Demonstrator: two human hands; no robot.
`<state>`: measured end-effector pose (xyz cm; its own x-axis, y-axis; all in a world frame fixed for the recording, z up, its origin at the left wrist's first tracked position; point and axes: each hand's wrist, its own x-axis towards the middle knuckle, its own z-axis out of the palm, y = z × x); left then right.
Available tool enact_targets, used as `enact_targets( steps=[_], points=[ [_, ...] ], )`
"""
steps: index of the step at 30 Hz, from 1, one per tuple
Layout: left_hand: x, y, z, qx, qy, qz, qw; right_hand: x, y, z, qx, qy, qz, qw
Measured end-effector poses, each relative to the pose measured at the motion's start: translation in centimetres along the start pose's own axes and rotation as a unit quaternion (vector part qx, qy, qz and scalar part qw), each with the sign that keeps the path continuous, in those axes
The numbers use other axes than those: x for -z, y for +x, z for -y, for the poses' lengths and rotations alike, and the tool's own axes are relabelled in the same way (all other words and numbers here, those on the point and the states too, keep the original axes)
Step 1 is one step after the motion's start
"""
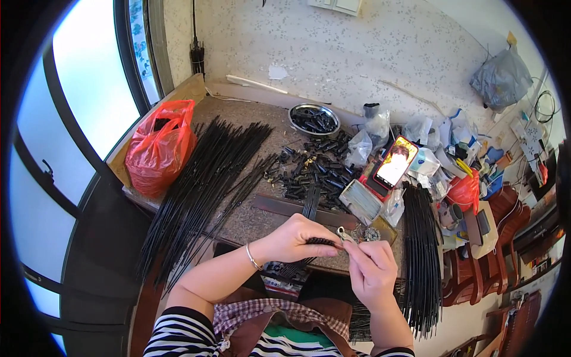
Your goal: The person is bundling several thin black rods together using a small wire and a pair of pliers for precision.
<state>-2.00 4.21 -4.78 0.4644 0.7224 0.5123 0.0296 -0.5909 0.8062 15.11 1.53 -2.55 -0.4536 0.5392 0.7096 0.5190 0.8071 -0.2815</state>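
Speckled desk [250, 220] by the window, crowded: black rods [202, 178] fanned left, red plastic bag [159, 146], steel bowl [314, 119], phone [396, 162] lit up. Left hand [292, 239] in a clenched grip on a short black ribbed piece [321, 241], right hand [370, 268] pinching a small metal fitting [345, 234] against its end, just above the desk's near edge.

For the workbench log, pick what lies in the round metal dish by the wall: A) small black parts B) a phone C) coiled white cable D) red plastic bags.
A: the round metal dish at the back of the table holds a heap of small black parts, like those scattered in front of it.
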Motion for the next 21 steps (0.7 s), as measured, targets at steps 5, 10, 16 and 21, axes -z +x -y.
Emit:
enact_targets(
  steps=[5, 10, 16, 21],
  points=[
    [-0.3, 0.2, 0.3, -0.049, 0.060, 0.051, 0.996, 0.3, 0.6, -0.6, 0.075, -0.032, 0.024, 0.996],
    [-0.6, 0.4, 0.0, -0.068, 0.039, 0.060, 0.995, 0.2, 1.4, -0.8, 0.056, 0.103, 0.050, 0.992],
    [-2.0, -2.1, 3.0, 0.127, -0.113, 0.122, 0.978, -0.4, 2.1, -0.4, 0.103, 0.074, 0.132, 0.983],
    [-3.8, -6.4, 7.6, 0.146, 0.437, 0.091, 0.883, -0.5, 1.3, 1.0, 0.024, 0.131, 0.135, 0.982]
  ],
)
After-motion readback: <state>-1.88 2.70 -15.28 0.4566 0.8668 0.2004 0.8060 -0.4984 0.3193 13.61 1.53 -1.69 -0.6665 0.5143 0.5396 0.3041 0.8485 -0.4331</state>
